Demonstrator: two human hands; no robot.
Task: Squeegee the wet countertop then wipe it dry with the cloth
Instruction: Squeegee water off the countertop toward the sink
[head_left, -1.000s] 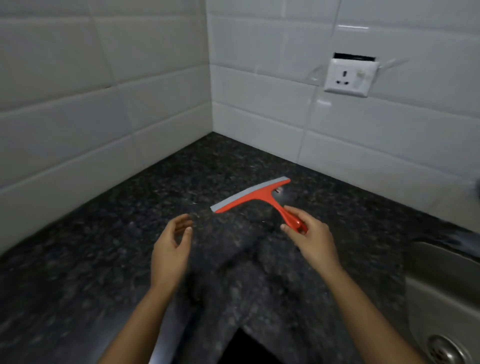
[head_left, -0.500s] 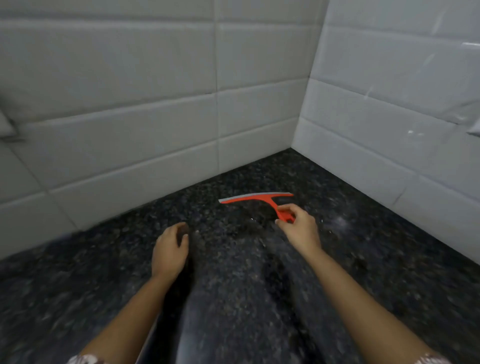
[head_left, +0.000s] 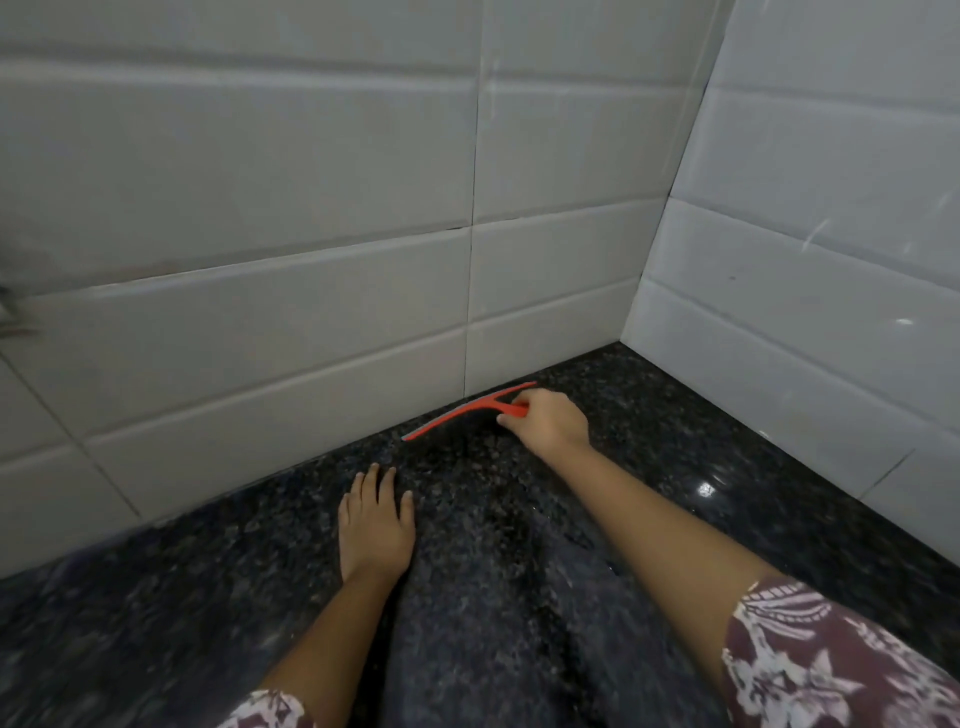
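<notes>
White tiled walls (head_left: 270, 291) meet in a corner over our dark speckled countertop (head_left: 519, 597). Our right hand (head_left: 550, 423) grips the handle of the red squeegee (head_left: 467, 411), whose blade lies along the foot of the back wall. Our left hand (head_left: 375, 525) rests flat and open on the stone, holding nothing. To do this stroke well, we should keep the blade's full edge pressed down, tilt it slightly, and pull straight toward us in one even pass. We count one squeegee, two hands, and no cloth in sight.
</notes>
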